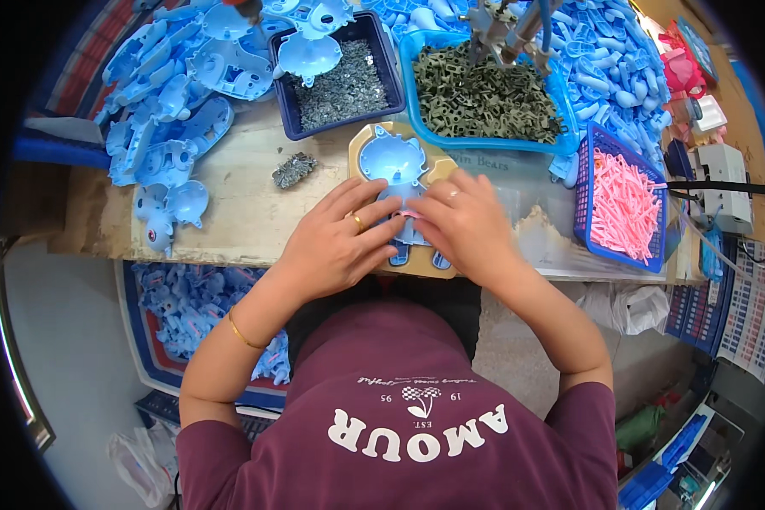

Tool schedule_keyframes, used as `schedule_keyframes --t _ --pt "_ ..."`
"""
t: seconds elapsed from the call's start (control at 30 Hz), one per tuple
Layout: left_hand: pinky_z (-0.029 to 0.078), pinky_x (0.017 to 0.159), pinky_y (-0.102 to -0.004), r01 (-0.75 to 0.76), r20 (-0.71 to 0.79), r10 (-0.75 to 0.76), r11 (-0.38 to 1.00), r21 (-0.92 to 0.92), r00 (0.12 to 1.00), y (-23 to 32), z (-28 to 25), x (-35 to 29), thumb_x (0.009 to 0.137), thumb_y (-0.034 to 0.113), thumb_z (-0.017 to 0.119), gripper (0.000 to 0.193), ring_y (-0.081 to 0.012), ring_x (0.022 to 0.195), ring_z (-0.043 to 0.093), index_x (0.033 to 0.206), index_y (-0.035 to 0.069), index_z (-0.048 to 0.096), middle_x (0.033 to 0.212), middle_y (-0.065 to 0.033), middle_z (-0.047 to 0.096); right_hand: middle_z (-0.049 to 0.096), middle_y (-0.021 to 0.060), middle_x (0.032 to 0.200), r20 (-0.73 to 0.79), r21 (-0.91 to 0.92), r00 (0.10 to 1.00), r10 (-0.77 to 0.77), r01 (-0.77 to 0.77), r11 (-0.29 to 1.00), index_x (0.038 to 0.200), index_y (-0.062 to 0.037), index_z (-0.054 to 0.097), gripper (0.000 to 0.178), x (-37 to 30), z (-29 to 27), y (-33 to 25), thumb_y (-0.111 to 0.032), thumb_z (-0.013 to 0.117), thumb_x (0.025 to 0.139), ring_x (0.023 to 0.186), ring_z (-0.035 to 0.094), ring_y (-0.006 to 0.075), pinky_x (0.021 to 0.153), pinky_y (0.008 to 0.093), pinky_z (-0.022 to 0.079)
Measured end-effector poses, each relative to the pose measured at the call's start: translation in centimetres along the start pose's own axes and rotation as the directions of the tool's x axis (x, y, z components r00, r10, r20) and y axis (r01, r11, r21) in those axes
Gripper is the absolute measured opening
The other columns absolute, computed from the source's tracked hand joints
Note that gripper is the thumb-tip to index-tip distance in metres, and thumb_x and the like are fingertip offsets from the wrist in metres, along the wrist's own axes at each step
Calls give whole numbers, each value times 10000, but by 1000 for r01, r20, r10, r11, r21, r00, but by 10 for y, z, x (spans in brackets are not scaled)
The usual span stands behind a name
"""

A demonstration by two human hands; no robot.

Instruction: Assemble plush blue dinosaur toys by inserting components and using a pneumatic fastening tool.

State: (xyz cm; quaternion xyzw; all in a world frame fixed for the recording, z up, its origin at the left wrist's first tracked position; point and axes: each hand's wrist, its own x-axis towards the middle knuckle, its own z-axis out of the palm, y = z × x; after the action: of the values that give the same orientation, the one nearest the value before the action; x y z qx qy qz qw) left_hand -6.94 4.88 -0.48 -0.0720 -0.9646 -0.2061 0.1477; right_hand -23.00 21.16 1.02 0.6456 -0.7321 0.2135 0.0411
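Observation:
A light blue plastic toy shell (391, 159) with a rounded, hollow head lies in a tan fixture (444, 169) at the table's front edge. My left hand (338, 231) comes over its left side, fingertips holding the shell's body. From the other side my right hand (470, 223) reaches in, slightly blurred, its thumb and forefinger pinched at a small pink plastic strip (410, 214) across the body. Below my fingers the shell's blue feet (399, 255) show in the fixture. The fingers hide most of the body.
A dark blue bin (293, 124) of small metal pieces and a light blue tub (501, 144) of dark green parts stand behind the fixture. On the right is a basket (583, 200) of pink strips (625, 204). Blue shells (174, 161) pile up left. Metal tooling (506, 34) hangs above the tub.

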Motion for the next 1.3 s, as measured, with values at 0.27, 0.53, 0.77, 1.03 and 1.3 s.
schedule_keyframes --t 0.27,0.53,0.77,1.03,1.3 --pt "392 1099 -495 21 -14 -20 1000 18 1000 1 3 2 842 211 697 357 -305 1292 488 1187 125 663 1318 -42 590 566 35 864 38 20 990 137 -137 990 823 -105 637 151 -22 -16 8 -142 751 731 865 545 250 722 384 411" --pt "384 1101 -494 46 -18 -46 999 6 999 1 5 3 835 191 701 338 -314 1285 490 1164 118 675 1302 -46 599 560 32 817 -40 42 981 192 -191 981 799 -109 651 117 -21 -10 12 -135 749 740 826 545 246 700 384 403" --pt "389 1093 -496 44 -52 -47 998 -54 998 2 1 0 846 182 689 339 -312 1280 495 1177 114 671 1286 -57 606 566 45 808 113 -66 985 133 -126 990 859 -91 676 112 3 -25 5 -123 743 775 839 552 261 701 390 421" --pt "483 969 -417 364 -167 -369 930 -59 914 -42 -22 -4 861 65 638 383 -357 1226 536 1243 71 614 1279 -150 598 509 275 1343 -510 513 860 -14 317 798 1506 -3 262 915 156 -65 -52 -280 781 805 1265 469 447 1056 458 387" --pt "338 1108 -422 462 -41 -502 822 -334 864 -96 -19 66 946 281 596 542 -332 1351 434 1404 22 470 1463 -189 469 690 229 924 -520 661 853 52 363 657 1357 -9 356 773 232 -59 -63 -168 793 740 838 700 395 772 419 554"
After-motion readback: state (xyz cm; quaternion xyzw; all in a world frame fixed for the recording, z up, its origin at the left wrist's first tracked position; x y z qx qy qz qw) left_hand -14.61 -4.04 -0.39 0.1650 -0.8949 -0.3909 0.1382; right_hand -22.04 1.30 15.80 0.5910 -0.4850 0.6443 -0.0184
